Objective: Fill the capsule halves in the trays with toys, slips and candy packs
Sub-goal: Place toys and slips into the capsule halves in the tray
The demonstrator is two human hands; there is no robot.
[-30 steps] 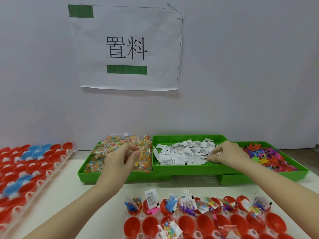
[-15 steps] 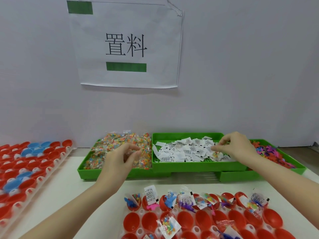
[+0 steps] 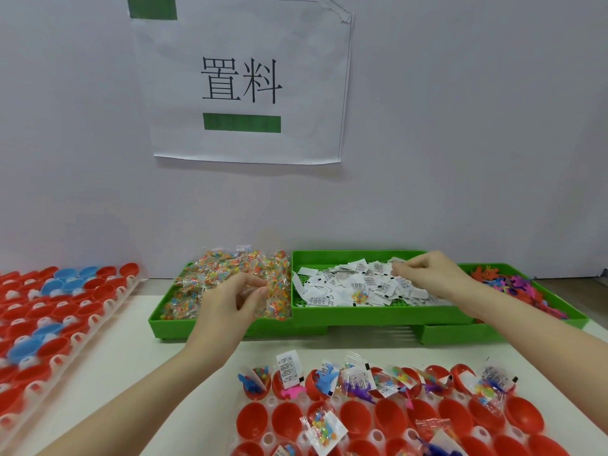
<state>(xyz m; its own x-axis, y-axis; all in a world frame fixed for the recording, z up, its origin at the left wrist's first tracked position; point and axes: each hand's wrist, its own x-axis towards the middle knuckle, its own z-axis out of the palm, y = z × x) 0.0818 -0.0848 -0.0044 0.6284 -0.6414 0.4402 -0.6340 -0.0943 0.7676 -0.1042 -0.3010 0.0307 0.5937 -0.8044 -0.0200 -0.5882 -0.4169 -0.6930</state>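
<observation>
My left hand hovers over the candy packs heaped in the left green tray; its thumb and fingers pinch a clear pack. In the middle green tray, my right hand pinches a white slip from the pile of slips. Colourful toys fill the right green tray. In front of me lies the tray of red capsule halves. Its far row holds toys, slips and candy packs. One candy pack rests in the second row.
A long tray of red and blue capsule halves runs along the left side of the white table. The wall behind the green trays carries a paper sign. One stray candy pack lies among the slips.
My right hand has moved left from the edge near the toy tray to the middle of the slips. My left hand has stayed at the candy packs.
</observation>
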